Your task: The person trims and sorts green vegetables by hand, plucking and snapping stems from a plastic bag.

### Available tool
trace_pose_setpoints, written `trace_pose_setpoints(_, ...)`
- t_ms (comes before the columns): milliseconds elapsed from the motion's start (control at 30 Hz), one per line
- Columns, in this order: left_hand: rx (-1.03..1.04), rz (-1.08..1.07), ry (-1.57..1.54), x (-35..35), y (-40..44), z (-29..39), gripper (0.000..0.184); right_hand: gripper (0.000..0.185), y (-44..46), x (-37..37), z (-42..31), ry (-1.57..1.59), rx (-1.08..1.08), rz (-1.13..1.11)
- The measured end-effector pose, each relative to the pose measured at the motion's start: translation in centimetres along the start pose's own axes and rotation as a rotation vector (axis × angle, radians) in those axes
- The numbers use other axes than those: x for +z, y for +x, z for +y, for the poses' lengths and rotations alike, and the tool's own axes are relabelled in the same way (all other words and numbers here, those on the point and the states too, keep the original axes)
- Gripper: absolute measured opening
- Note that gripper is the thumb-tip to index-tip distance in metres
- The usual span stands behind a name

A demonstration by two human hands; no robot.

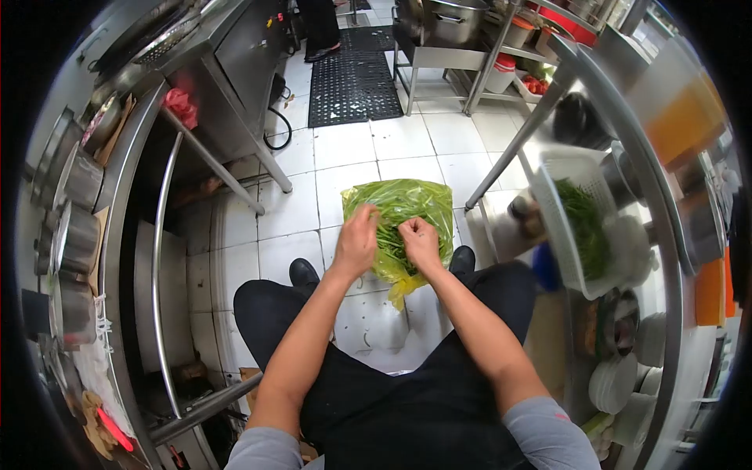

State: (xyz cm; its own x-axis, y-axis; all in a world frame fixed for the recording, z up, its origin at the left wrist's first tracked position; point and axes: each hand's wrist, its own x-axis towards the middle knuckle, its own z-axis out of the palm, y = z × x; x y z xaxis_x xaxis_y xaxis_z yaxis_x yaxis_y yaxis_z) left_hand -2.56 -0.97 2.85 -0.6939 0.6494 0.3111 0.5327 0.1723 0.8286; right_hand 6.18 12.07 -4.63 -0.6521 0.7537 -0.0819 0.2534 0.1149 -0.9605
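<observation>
A yellow-green plastic bag [398, 192] lies on the floor between my feet, its near end gathered into a yellow twist. Thin green stems [392, 239] show in its middle. My left hand [358, 239] is over the bag's left side, fingers curled together and slightly smeared; what they hold, if anything, is hidden. Over the right part of the greens, my right hand [421, 244] has its fingertips pinched together. Whatever is between those fingertips is too small to make out.
A white basket [546, 188] with green leaves stands on the right-hand metal shelving. Steel pots [77, 243] line the left shelf. Table legs [274, 168] rise from the tiles. Beyond lies a black rubber mat [354, 86], with another person's dark trouser leg [319, 23] beside it.
</observation>
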Motion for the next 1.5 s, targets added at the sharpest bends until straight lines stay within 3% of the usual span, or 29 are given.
trace_pose_setpoints(67, 0.029, 0.008, 0.103, -1.0, 0.5, -1.1, 0.018, 0.022, 0.2, 0.2, 0.8, -0.282, -0.199, -0.029)
trace_pose_setpoints(133, -0.289, 0.007, -0.379, -1.8, 0.9, -2.3, 0.02, 0.025, -0.3, 0.7, 0.4, -0.345, -0.197, -0.101)
trace_pose_setpoints(167, -0.275, 0.018, -0.541, -1.7, 0.9, -3.8, 0.02, 0.028, -0.6, 1.1, 0.1, -0.414, -0.2, -0.19)
trace_pose_setpoints(333, -0.462, -0.049, -0.791, -2.0, 0.9, -3.2, 0.017, 0.031, -1.6, 3.1, 0.1, -0.518, -0.053, -0.284)
trace_pose_setpoints(400, -0.487, -0.095, -0.37, -1.8, 1.0, -2.4, 0.017, 0.03, -1.9, 3.6, 0.4, -0.545, -0.126, -0.283)
trace_pose_setpoints(433, -0.293, -0.078, -0.212, -1.2, 0.8, -3.5, 0.02, 0.027, -1.7, 3.6, 0.4, -0.549, -0.109, -0.279)
trace_pose_setpoints(533, -0.11, -0.161, -0.025, -0.6, 0.2, -3.3, 0.02, 0.025, -0.8, 2.0, -0.5, -0.596, -0.097, -0.253)
trace_pose_setpoints(567, -0.202, -0.271, 0.078, -0.8, 0.0, -2.7, 0.024, 0.025, -0.5, 1.3, -0.9, -0.624, -0.107, -0.223)
trace_pose_setpoints(700, -0.037, -0.289, 0.099, 2.1, -1.8, -4.2, 0.025, 0.024, -0.4, -2.2, -1.5, -0.606, -0.214, -0.231)
trace_pose_setpoints(767, 0.157, -0.266, 0.21, 3.3, -2.4, -4.4, 0.029, 0.025, -1.2, -3.6, -2.5, -0.472, -0.173, -0.268)
trace_pose_setpoints(867, 0.069, -0.395, 0.283, 3.3, -2.0, -3.7, 0.025, 0.024, -2.2, -4.8, -4.2, -0.434, -0.118, -0.304)
trace_pose_setpoints(933, 0.074, -0.367, 0.256, 3.2, -1.8, -3.0, 0.023, 0.023, -1.9, -4.7, -3.7, -0.419, -0.106, -0.267)
trace_pose_setpoints(1033, 0.11, -0.298, 0.151, 3.8, -1.4, -2.9, 0.021, 0.02, -0.6, -5.1, -3.3, -0.297, -0.137, -0.035)
trace_pose_setpoints(1100, -0.185, -0.339, -0.2, 3.1, -0.8, -3.8, 0.021, 0.02, 0.2, -5.6, -3.0, -0.243, -0.15, -0.116)
trace_pose_setpoints(1133, -0.182, -0.353, -0.2, 2.2, -0.4, -3.6, 0.021, 0.02, 0.3, -5.8, -2.9, -0.187, -0.177, -0.21)
trace_pose_setpoints(1167, -0.424, -0.379, -0.533, 1.0, -0.1, -3.5, 0.022, 0.022, 0.1, -5.8, -2.7, -0.226, -0.322, -0.259)
trace_pose_setpoints(1200, -0.671, -0.393, -0.865, 0.2, 0.2, -3.1, 0.024, 0.022, 0.0, -5.6, -2.9, -0.224, -0.318, -0.25)
trace_pose_setpoints(1300, -0.641, -0.32, -1.048, -0.3, 0.2, -2.5, 0.025, 0.018, -1.2, -4.4, -4.1, 0.124, 0.031, -0.565)
trace_pose_setpoints(1400, -0.627, -0.305, -1.065, -0.5, 0.4, -2.7, 0.028, 0.017, -1.2, -3.6, -3.1, 0.132, 0.063, -0.645)
trace_pose_setpoints(1500, -0.629, -0.287, -1.036, -0.8, 0.5, -2.4, 0.027, 0.015, -1.5, -3.1, -2.7, 0.221, 0.071, -0.588)
